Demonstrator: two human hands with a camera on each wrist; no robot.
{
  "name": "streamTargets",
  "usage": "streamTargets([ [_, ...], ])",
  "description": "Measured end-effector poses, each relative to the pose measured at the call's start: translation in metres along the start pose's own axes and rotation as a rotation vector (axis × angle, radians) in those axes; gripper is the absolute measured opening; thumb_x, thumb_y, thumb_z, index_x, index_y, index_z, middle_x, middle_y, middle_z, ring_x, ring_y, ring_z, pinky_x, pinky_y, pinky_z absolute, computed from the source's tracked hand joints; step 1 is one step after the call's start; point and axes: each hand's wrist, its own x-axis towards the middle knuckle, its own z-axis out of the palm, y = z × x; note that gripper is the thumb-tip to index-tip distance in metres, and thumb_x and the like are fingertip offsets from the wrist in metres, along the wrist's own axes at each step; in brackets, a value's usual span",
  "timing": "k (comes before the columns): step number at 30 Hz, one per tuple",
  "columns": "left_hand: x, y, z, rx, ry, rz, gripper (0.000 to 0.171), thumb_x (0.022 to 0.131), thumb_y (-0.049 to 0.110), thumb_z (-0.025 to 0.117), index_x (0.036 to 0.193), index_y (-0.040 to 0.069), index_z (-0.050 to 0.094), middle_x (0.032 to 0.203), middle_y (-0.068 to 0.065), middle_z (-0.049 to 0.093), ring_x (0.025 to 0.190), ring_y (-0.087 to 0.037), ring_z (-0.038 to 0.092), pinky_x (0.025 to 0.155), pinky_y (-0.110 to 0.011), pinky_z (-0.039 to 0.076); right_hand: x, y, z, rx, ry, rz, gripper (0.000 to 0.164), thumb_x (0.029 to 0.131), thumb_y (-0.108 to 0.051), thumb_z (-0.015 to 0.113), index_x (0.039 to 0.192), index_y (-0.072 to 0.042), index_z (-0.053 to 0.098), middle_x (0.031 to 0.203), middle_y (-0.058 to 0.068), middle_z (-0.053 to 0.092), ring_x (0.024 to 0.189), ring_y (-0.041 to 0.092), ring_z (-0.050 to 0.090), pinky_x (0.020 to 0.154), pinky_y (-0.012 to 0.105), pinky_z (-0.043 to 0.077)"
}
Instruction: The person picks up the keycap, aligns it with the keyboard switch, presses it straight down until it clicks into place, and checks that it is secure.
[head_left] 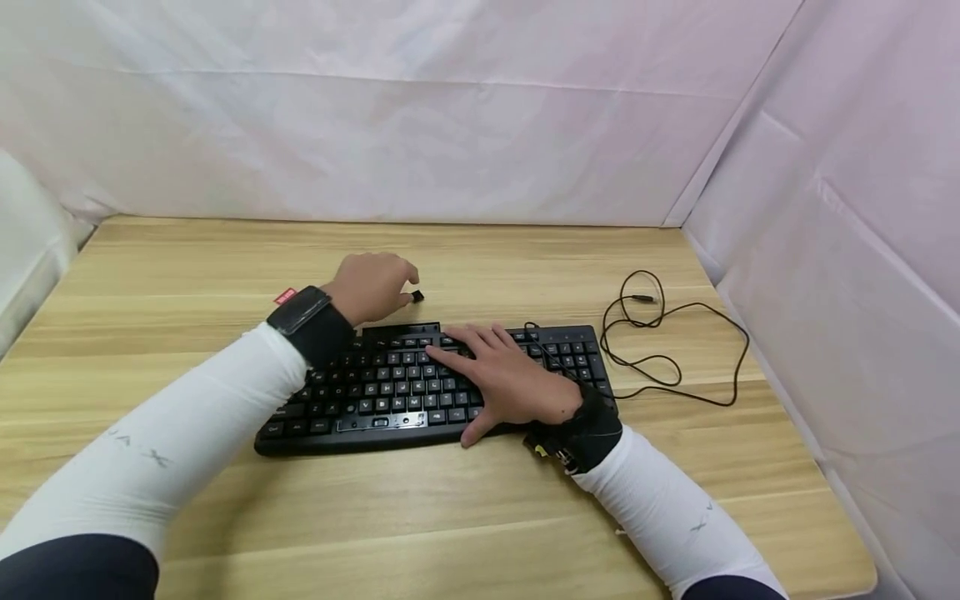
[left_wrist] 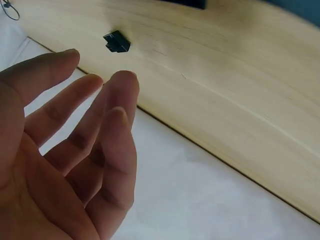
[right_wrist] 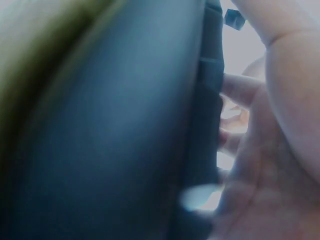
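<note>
A black keyboard lies flat on the table. My right hand rests across its middle, fingers spread over the keys and thumb at the front edge. In the right wrist view the keyboard's side fills much of the picture, blurred, beside the palm. My left hand hovers behind the keyboard's back edge, fingers loosely bent with nothing between them. Just beyond its fingertips a small black piece like a keycap lies on the wood, apart from the fingers in the left wrist view.
The keyboard's thin black cable loops over the table at the right, with its plug lying inside a coil. White cloth hangs behind the table and along its right side. A red tag shows beside the left wristband.
</note>
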Motion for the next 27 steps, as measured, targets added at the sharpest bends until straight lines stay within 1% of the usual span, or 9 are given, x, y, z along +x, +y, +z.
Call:
streamTargets([
  [2,0.009,-0.002,0.003,-0.008,-0.022,0.001,0.033,0.085,0.024,0.068,0.114,0.010,0.068,0.109,-0.012,0.069,0.074,-0.023,0.062,0.061,-0.046,0.055,0.001,-0.001,0.000,0.000,-0.004,0.001,0.123,0.052,-0.077,0.068,0.151,-0.019,0.022,0.153,0.017,0.018,0.135,0.033,0.016,0.106,0.063,0.020],
  [5,0.018,-0.006,0.006,-0.014,-0.020,0.000,0.032,0.084,0.025,0.068,0.112,0.010,0.069,0.108,-0.012,0.069,0.079,-0.024,0.063,0.065,-0.048,0.055,0.003,-0.001,0.000,-0.015,-0.005,0.002,0.123,0.052,-0.077,0.067,0.151,-0.020,0.021,0.153,0.017,0.018,0.135,0.032,0.017,0.106,0.062,0.020],
  [7,0.022,-0.008,0.008,-0.012,-0.022,-0.016,0.031,0.085,0.025,0.067,0.111,0.010,0.070,0.108,-0.012,0.070,0.080,-0.024,0.063,0.066,-0.049,0.055,0.005,-0.002,-0.001,-0.016,-0.003,0.000,0.123,0.052,-0.077,0.067,0.151,-0.020,0.021,0.153,0.016,0.018,0.135,0.032,0.016,0.106,0.062,0.020],
  [11,0.024,-0.010,0.006,-0.016,-0.049,-0.052,0.027,0.084,0.024,0.068,0.108,0.011,0.072,0.107,-0.011,0.070,0.078,-0.022,0.063,0.067,-0.049,0.055,0.008,-0.004,-0.002,-0.014,-0.003,-0.007,0.123,0.052,-0.076,0.068,0.151,-0.020,0.021,0.153,0.016,0.018,0.135,0.033,0.017,0.107,0.062,0.019],
  [14,0.023,-0.010,0.004,-0.030,-0.065,-0.065,0.026,0.082,0.024,0.070,0.105,0.012,0.073,0.107,-0.010,0.071,0.077,-0.022,0.062,0.068,-0.049,0.054,0.009,-0.005,-0.004,-0.016,-0.007,-0.010,0.123,0.052,-0.076,0.069,0.151,-0.020,0.021,0.153,0.017,0.019,0.135,0.033,0.017,0.107,0.062,0.019],
  [17,0.023,-0.011,0.004,-0.044,-0.055,-0.065,0.023,0.080,0.024,0.071,0.100,0.013,0.075,0.104,-0.009,0.071,0.076,-0.022,0.062,0.067,-0.049,0.054,0.010,-0.005,-0.004,-0.020,-0.004,-0.013,0.122,0.052,-0.076,0.069,0.151,-0.019,0.023,0.153,0.017,0.020,0.135,0.032,0.017,0.106,0.062,0.020],
  [22,0.025,-0.016,0.010,-0.037,-0.007,-0.038,0.012,0.080,0.022,0.072,0.089,0.015,0.074,0.087,-0.006,0.071,0.068,-0.020,0.059,0.062,-0.045,0.053,0.010,-0.005,-0.005,-0.022,0.011,-0.021,0.122,0.051,-0.075,0.069,0.150,-0.018,0.025,0.152,0.017,0.021,0.134,0.031,0.018,0.105,0.063,0.022],
  [27,0.023,-0.019,0.013,-0.047,0.040,-0.029,0.013,0.079,0.023,0.074,0.088,0.014,0.073,0.083,-0.005,0.069,0.065,-0.019,0.057,0.059,-0.044,0.052,0.010,-0.005,-0.005,-0.023,0.017,-0.021,0.124,0.050,-0.075,0.070,0.150,-0.017,0.025,0.152,0.017,0.020,0.134,0.031,0.018,0.105,0.062,0.022],
])
